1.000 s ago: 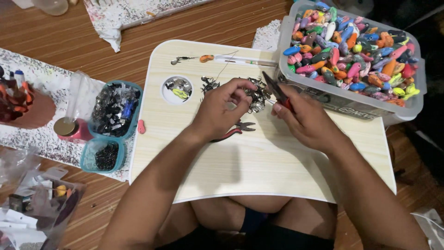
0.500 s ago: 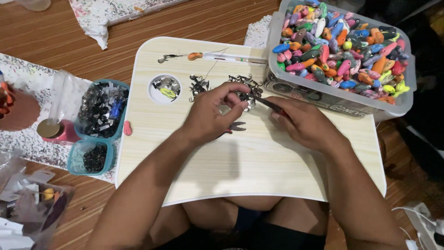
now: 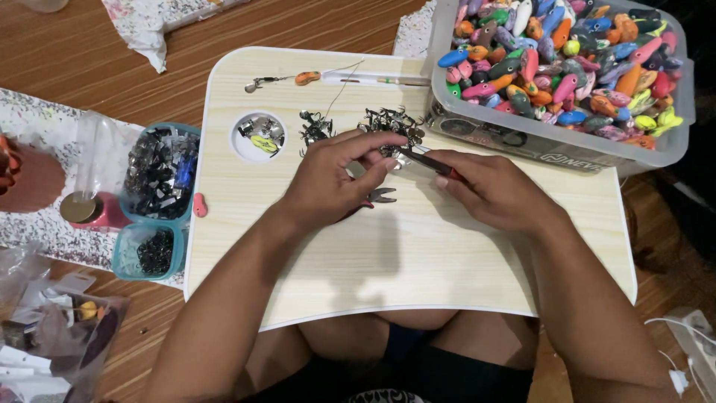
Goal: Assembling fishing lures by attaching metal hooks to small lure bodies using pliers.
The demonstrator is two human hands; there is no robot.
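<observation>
Near the counter's (image 3: pixel 418 291) far edge, the left hand (image 3: pixel 328 183) pinches a small metal piece (image 3: pixel 389 160); the right hand (image 3: pixel 492 186) grips red-handled pliers (image 3: pixel 426 160), whose long axis points left at it.

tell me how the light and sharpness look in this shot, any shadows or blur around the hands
Head view: even, soft indoor light, no harsh glare on the pale wooden lap table; the left hand and right hand throw faint soft shadows toward the near edge; hands fairly sharp, but the small metal piece between them is too tiny to resolve; the clear plastic tub of colourful lures shows mild sheen.
</observation>
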